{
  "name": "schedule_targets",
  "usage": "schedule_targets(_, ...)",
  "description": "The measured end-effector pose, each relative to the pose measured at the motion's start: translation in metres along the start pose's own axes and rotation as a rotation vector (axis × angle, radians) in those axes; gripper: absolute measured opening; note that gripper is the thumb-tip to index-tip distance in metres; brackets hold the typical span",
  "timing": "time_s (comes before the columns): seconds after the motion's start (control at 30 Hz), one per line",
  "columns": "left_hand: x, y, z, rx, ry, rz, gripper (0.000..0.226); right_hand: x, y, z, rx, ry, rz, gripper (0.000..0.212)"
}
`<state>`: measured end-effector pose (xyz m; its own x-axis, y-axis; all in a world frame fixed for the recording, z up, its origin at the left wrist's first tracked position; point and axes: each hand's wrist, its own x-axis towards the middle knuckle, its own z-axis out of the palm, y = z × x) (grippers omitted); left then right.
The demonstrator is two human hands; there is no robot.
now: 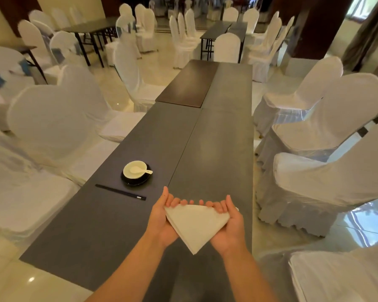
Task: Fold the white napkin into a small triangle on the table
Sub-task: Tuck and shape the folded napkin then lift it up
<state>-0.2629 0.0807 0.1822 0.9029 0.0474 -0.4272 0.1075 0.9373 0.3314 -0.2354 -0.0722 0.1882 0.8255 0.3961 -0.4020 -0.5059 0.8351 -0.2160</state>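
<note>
White napkin (pixel 196 225), folded into a triangle, cradled above the grey table (pixel 109 214) by left hand (pixel 164 223) and right hand (pixel 228 227), palms up, fingers curled over its top edge. No legible writing.

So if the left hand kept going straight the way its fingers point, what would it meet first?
Probably bare table: the left hand points up the table, and the chopsticks and bowl lie left of that line. Depth is unclear.
</note>
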Motion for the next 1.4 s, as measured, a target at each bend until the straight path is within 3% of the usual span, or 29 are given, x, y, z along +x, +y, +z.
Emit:
schedule_targets(0.17, 0.0, 0.013, -0.021, -0.137, -0.072, -0.028, 0.063, 0.008, 0.015, -0.002, -0.028, 0.043, 0.041, 0.056)
schedule_targets(0.47, -0.017, 0.062, -0.054, -0.231, -0.067, 0.05, 0.061, 0.026, 0.051, 0.003, 0.064, 0.066, 0.08, 0.054)
schedule_targets(0.6, -0.024, 0.086, -0.078, -0.307, -0.043, 0.084, 0.059, 0.039, 0.084, 0.008, 0.107, 0.124, 0.094, 0.047)
schedule_targets(0.83, -0.018, 0.166, -0.134, -0.365, 0.027, 0.072, 0.06, 0.062, 0.177, 0.025, -0.092, 0.201, 0.188, 0.029)
schedule_targets(1.0, -0.006, 0.235, -0.162, -0.151, 0.301, 0.031, 0.044, 0.093, 0.256, 0.044, -0.231, 0.253, 0.252, 0.02)
schedule_targets(1.07, -0.002, 0.256, -0.178, -0.069, 0.378, -0.06, 0.044, 0.105, 0.281, 0.044, -0.24, 0.282, 0.279, 0.033)
schedule_targets(1.2, 0.003, 0.285, -0.212, -0.001, 0.41, -0.219, 0.061, 0.122, 0.312, 0.037, -0.26, 0.364, 0.268, 0.048)
schedule_targets(1.4, 0.007, 0.304, -0.24, 0.264, 0.428, -0.36, 0.052, 0.131, 0.327, 0.023, -0.299, 0.466, 0.223, 0.047)
